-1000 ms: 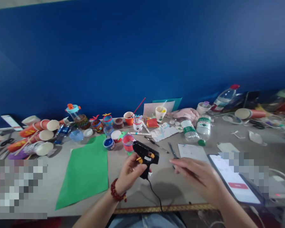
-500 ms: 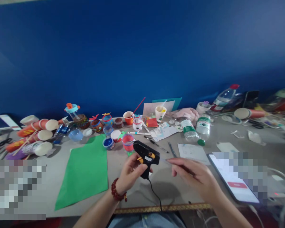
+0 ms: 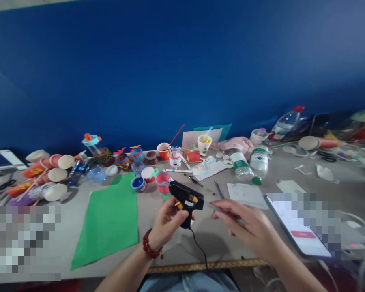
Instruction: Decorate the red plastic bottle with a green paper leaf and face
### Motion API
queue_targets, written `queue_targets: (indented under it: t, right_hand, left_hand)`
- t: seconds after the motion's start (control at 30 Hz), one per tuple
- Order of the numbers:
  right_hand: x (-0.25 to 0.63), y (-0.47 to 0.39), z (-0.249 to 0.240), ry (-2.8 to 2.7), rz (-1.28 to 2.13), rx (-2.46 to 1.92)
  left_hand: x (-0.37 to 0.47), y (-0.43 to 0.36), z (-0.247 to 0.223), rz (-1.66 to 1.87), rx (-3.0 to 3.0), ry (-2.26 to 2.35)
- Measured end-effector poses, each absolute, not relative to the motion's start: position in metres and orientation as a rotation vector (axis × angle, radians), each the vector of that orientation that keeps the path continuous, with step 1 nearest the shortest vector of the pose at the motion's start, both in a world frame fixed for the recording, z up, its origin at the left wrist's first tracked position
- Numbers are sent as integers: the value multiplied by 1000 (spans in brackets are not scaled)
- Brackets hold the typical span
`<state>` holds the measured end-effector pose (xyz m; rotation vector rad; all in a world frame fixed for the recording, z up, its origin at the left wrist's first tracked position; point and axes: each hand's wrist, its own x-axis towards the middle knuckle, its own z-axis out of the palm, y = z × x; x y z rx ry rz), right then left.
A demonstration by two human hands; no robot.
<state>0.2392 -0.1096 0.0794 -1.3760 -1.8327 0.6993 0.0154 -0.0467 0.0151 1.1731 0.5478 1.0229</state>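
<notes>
A black glue gun with yellow parts is held in my left hand, its nozzle pointing left and its cord hanging down to the table edge. My right hand pinches a thin translucent glue stick at the back end of the gun. Whether the stick is inside the gun is too small to tell. Just beyond the nozzle stands a pink-rimmed cup. To the left a green sheet lies flat on the table.
Red paper-cup tubes lie at the left. Paint pots and decorated cups line the back. Clear bottles, white paper, tweezers and a lit tablet are on the right. A blue wall rises behind.
My right hand has shifted slightly, its fingers now closer to the gun and curled differently around the stick. My left hand and the glue gun are nearly still.
</notes>
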Motion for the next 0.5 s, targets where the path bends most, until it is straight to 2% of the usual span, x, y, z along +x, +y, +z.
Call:
queue_targets:
  t: [0.3,0.4,0.5]
  right_hand:
    - [241,-108,79,-1746,955,-1326]
    - [242,-109,78,-1767,940,-1363]
    - [243,-109,80,-1832,781,-1437]
  left_hand:
    - [16,-46,13,1030,1183,564]
    - [17,-46,9,1031,1171,554]
    - [17,-45,8,1030,1152,549]
